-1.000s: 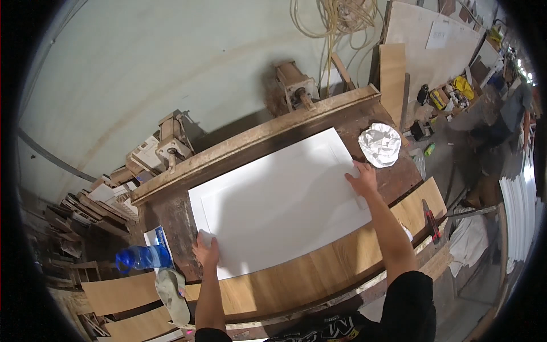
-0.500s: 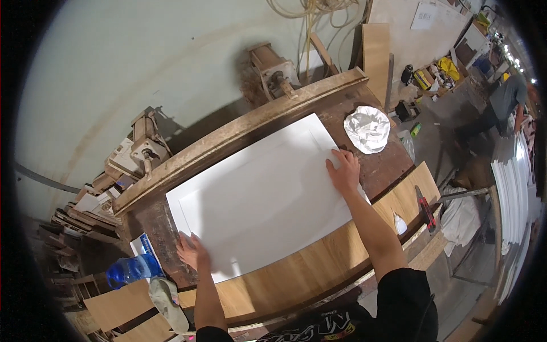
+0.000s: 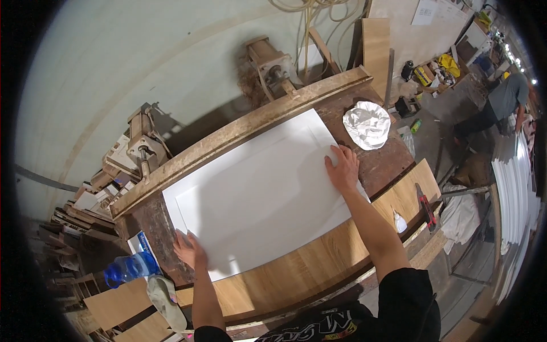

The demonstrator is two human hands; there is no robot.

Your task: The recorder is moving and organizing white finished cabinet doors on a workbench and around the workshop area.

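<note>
A large white panel [image 3: 256,188] with a recessed border lies flat on the brown worktable [image 3: 379,171]. My left hand [image 3: 191,251] holds its left end, thumb over the top and fingers at the edge. At the opposite end, my right hand [image 3: 343,168] grips the right edge. The fingertips under the panel, if any, are hidden. Along the far side of the panel runs a long wooden bar [image 3: 239,134], with a narrow gap at most between them. Two piston clamps, a left one [image 3: 142,145] and a right one [image 3: 270,68], meet the bar from behind.
A wood-grain board [image 3: 296,273] lines the near side. On the right are a crumpled white cloth [image 3: 367,125], a small white glue bottle [image 3: 399,222] and a red utility knife [image 3: 424,208]. A blue bottle [image 3: 134,269] and a cap [image 3: 165,299] are at left. Another person [image 3: 501,108] stands far right.
The wooden bar has slid toward the panel, with the clamp rods showing longer, so the gap has narrowed. Both my hands stay on the panel's ends. The view has shifted slightly.
</note>
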